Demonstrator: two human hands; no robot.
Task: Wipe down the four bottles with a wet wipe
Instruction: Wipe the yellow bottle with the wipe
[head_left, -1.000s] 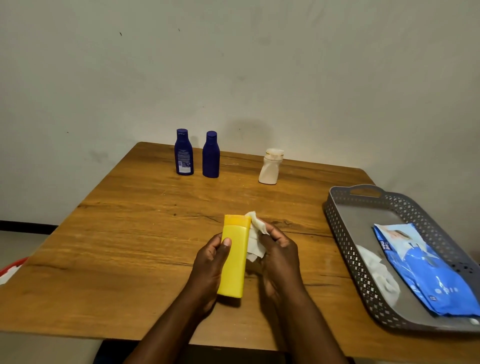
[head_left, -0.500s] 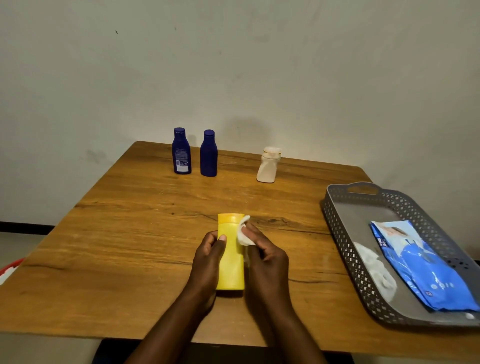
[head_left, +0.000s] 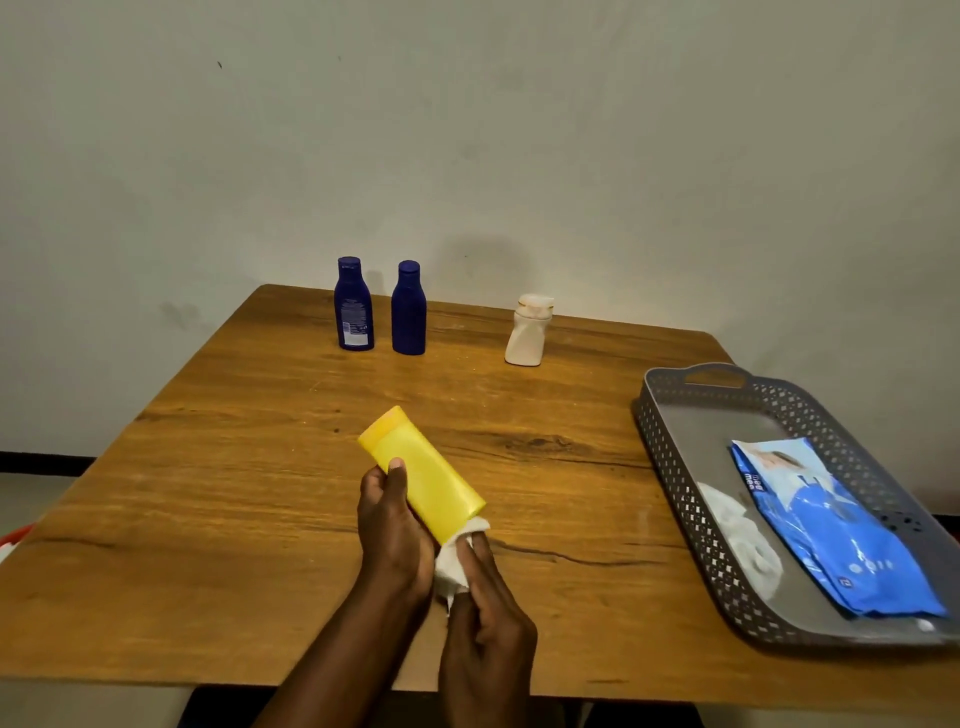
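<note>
My left hand (head_left: 395, 525) grips a yellow bottle (head_left: 423, 475), tilted with its cap pointing up and to the left, above the table's near middle. My right hand (head_left: 485, 623) holds a crumpled white wet wipe (head_left: 457, 564) pressed against the bottle's lower end. At the table's far side stand two dark blue bottles (head_left: 355, 305) (head_left: 409, 309) close together, and a small white bottle (head_left: 529, 332) to their right.
A grey perforated tray (head_left: 691, 395) sits at the right edge of the wooden table (head_left: 234, 467), holding a blue wet-wipe pack (head_left: 831, 530) and a used white wipe (head_left: 743, 540). A wall stands right behind the table.
The yellow bottle has tipped from upright to slanting, cap now up-left. My right hand with the wipe slid from the cap end down to the bottle's bottom end.
</note>
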